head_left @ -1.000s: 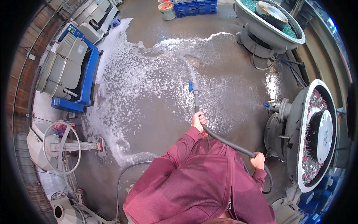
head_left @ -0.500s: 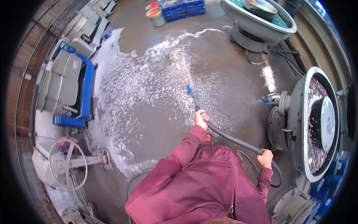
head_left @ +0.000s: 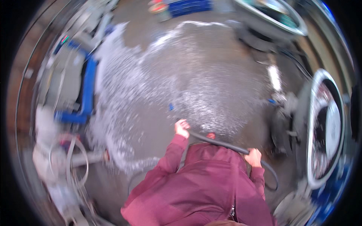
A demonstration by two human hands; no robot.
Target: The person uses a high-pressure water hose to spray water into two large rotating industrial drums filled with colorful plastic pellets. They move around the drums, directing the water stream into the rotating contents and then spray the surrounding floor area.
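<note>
A dark grey hose (head_left: 217, 142) runs across in front of my body. My left hand (head_left: 182, 128) is closed round it near the nozzle end, where a blue valve lever (head_left: 171, 107) shows beyond my fingers; the nozzle itself is smeared by motion. Farther back along the hose, my right hand (head_left: 253, 157) grips it, and the rest loops down behind that hand on the right. Ahead of both hands lies the wet grey floor (head_left: 211, 64), streaked with white foam (head_left: 124, 71), mostly to the left.
Along the left stand a grey machine on a blue frame (head_left: 89, 86) and a white handwheel (head_left: 86, 158). Two round bowl machines, one far right (head_left: 264, 17) and one near right (head_left: 312, 132), flank the floor. A blue crate (head_left: 190, 6) and a bucket (head_left: 161, 14) sit far ahead.
My left hand and the hose's nozzle end have swung left and closer to me. My right hand has shifted slightly left, still on the hose. The view is now blurred.
</note>
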